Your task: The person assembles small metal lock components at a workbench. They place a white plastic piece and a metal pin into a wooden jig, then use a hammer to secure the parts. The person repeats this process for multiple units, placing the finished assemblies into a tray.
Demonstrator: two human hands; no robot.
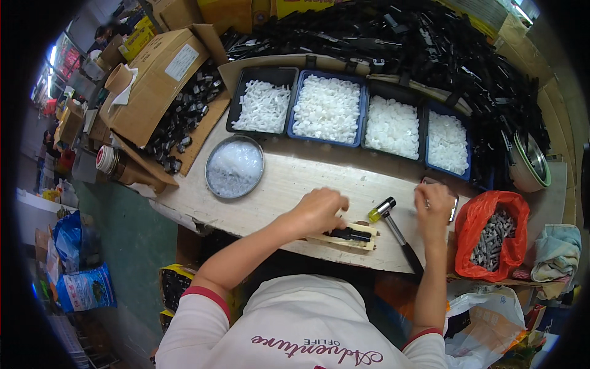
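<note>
A pale block-like holder [367, 244] lies at the front edge of the table, with a long black part [353, 234] in it. My left hand [321, 211] hovers at the holder's left end, fingers curled in; whatever they may pinch is too small to name. Further right, my right hand [434, 205] is raised over the table with its fingers drawn together on something I cannot make out. Beneath it shows part of a flat, dark-edged object [454, 208]. Between my hands lies a mallet [394, 227] with a yellow-and-black head and a black grip.
Behind are bins of white plastic pieces [327, 109] and a heap of black parts [369, 37]. A round metal dish [235, 167] of clear bits stands left, near a cardboard box [161, 74]. At right are a red bag [467, 237] of grey pieces, stacked bowls [522, 178] and a cloth [556, 253].
</note>
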